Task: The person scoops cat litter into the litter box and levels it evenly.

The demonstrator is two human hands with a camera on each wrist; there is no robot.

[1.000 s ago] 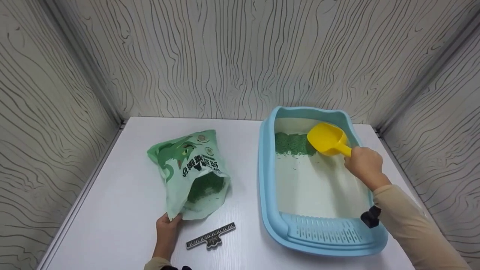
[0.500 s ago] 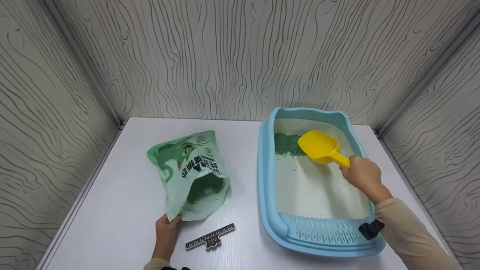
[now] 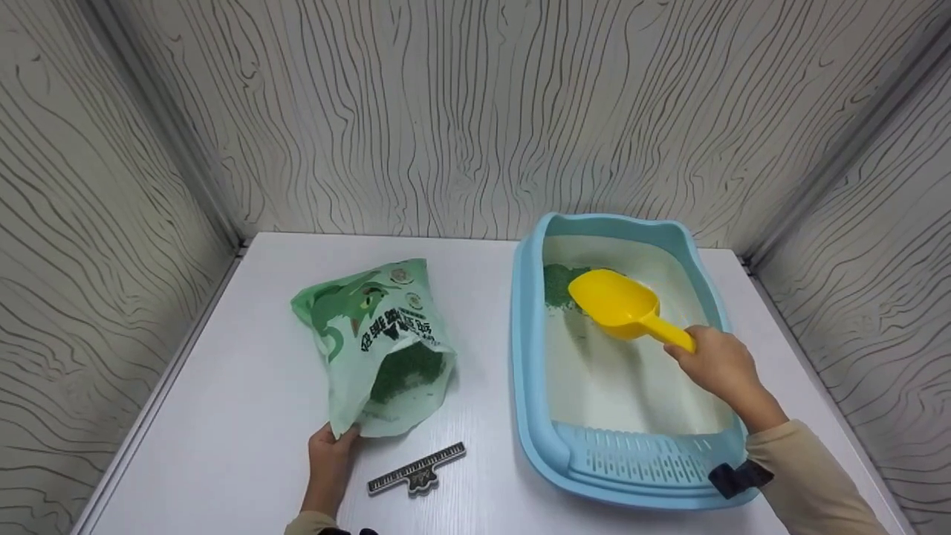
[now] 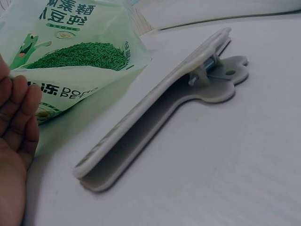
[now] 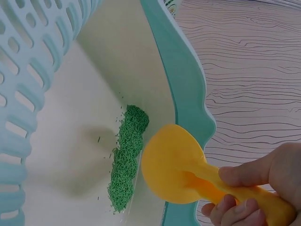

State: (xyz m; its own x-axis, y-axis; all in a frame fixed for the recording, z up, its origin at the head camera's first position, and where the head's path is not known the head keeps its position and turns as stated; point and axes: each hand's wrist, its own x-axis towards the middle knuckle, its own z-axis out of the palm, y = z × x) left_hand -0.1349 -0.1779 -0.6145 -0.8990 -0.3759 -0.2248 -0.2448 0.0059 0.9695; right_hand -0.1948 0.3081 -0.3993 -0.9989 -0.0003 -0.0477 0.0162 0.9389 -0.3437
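Left hand [image 3: 329, 459] pinches the edge of the bag [image 3: 375, 338] (green pellets [image 3: 407, 371] inside); clip [image 3: 417, 470] lies beside the hand; tray [image 3: 523, 334] stands farther right, heap [image 3: 561, 284] at its far end; scoop [image 3: 620, 306] hangs over the tray, handle gripped by right hand [image 3: 719, 364].

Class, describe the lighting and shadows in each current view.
Head: soft shadows inside the blue litter box, below the yellow scoop; right wrist: blurry shadows left of the green pellets; left wrist: greyish light, faint shade beside the green bag.
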